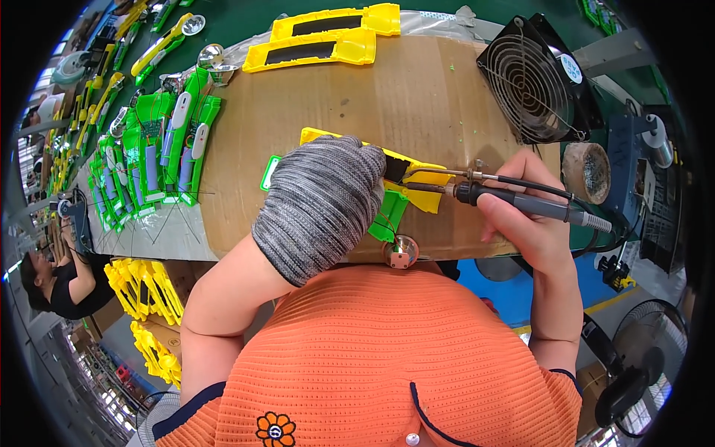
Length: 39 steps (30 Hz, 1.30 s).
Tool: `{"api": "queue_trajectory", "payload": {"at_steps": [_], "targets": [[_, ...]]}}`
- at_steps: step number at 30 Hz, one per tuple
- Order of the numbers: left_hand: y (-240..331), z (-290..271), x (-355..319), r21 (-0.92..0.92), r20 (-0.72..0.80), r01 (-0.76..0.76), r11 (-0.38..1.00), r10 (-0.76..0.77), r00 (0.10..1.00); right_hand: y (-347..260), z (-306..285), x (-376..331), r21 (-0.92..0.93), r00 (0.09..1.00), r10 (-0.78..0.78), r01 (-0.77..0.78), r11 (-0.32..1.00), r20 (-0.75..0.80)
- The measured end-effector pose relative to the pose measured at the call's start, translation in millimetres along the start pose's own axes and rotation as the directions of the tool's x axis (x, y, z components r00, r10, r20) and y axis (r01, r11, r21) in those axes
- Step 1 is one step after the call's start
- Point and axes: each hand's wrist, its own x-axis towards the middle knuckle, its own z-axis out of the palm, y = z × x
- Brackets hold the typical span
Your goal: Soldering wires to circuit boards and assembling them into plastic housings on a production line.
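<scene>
My left hand (320, 201), in a grey knitted glove, curls over a yellow plastic shell (432, 200) with a dark panel. A green plastic shell (389, 216) lies beneath that hand, with a round silver lamp reflector (402, 252) at its near end. A thin red wire shows beside the green shell. My bare right hand (525, 212) grips a soldering iron (529, 204) with a thin feed tube along its top. Its tip reaches the yellow shell beside my left fingers; the exact contact point is too small to tell. My left fingertips are partly hidden.
Brown cardboard (328, 97) covers the bench. Green lamp halves (160, 149) with batteries and wires crowd the left; two yellow shells (313, 51) lie at the far edge. A metal-grilled fan (529, 82), a round pot (587, 170) and a solder spool (657, 140) stand right. Someone sits far left.
</scene>
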Motion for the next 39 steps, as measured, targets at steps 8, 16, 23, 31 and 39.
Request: {"api": "queue_trajectory", "payload": {"at_steps": [8,16,23,31,39], "targets": [[1,0,3,0.037,0.017,0.002,0.999,-0.003,1.000,2,6,-2,-0.085,1.000,-0.024,0.022,0.996,-0.020],[0,-1,4,0.004,0.046,0.000,1.000,0.000,0.999,1,8,-6,-0.216,0.996,-0.060,0.045,0.975,-0.060],[-2,1,4,0.000,0.055,0.001,1.000,-0.001,0.998,-7,10,-16,-0.015,0.989,-0.027,0.025,1.000,-0.146],[-5,4,4,0.034,0.042,-0.043,0.999,0.041,0.998,12,10,-18,0.167,0.978,-0.071,0.105,0.980,-0.195],[-4,3,4,0.028,0.058,-0.018,0.999,0.016,0.998,40,42,-21,0.475,0.938,-0.066,0.232,0.849,-0.340]]}}
